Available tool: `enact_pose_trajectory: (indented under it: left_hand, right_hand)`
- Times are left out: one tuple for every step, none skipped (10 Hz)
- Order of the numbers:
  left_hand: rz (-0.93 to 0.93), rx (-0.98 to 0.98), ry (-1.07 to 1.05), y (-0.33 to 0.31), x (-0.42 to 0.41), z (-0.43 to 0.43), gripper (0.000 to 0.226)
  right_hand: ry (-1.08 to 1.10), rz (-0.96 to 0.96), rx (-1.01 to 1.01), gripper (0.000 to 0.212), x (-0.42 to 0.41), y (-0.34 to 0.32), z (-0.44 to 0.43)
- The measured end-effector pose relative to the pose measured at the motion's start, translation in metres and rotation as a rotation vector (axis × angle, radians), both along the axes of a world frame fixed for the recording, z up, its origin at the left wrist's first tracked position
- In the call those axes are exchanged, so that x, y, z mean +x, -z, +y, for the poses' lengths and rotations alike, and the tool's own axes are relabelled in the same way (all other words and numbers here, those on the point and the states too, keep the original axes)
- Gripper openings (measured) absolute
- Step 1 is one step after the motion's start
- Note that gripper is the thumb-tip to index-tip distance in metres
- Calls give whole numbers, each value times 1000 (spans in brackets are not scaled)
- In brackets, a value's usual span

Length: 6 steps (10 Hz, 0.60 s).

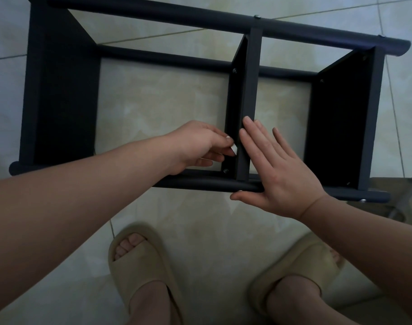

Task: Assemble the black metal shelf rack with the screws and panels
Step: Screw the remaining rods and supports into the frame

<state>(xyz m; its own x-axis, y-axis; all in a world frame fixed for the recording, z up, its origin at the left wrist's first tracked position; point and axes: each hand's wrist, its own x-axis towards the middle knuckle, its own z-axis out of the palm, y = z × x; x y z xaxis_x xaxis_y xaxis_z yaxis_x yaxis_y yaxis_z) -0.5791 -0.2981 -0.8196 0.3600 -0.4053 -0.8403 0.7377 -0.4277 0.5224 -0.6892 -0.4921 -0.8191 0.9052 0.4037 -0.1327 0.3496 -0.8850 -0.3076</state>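
Note:
The black metal shelf rack [134, 12] lies on its side on the tiled floor, with three panels fixed between its round posts. My right hand [277, 170] presses flat, fingers straight, against the right face of the middle panel [249, 95] and over the near post [200, 184]. My left hand [198, 144] reaches in from the left of that panel and pinches a small white piece [233, 148] at its fingertips, close to the panel's left face. A screw head [225, 171] shows low on the panel just below that hand.
The left panel [59, 97] and right panel [340, 118] stand on either side. Screws [257, 17] sit on the far post. My feet in beige slippers [139, 261] stand close in front of the rack. Clear plastic [399, 207] lies at the right edge.

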Motion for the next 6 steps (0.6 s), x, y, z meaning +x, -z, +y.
enact_pose_trajectory:
  left_hand:
    - [28,0,-17,-1,0,-3,7]
    - [51,-4,-16,-2,-1,-5,10]
    - [83,-14,-16,-2,-3,-6,13]
    - [114,-25,-21,-2,-3,-5,14]
    - [117,-28,0,-2,-1,-4,13]
    - [119,-44,33,-2,0,0,14]
  right_hand:
    - [0,0,-6,107,0,0,0]
    - [-1,2,-11,107,0,0,0]
    - [0,-1,-10,107,0,0,0]
    - [-1,-7,-10,107,0,1,0]
    - [-1,-13,-10,106,0,1,0]
    - [0,-14,-8,106,0,1,0]
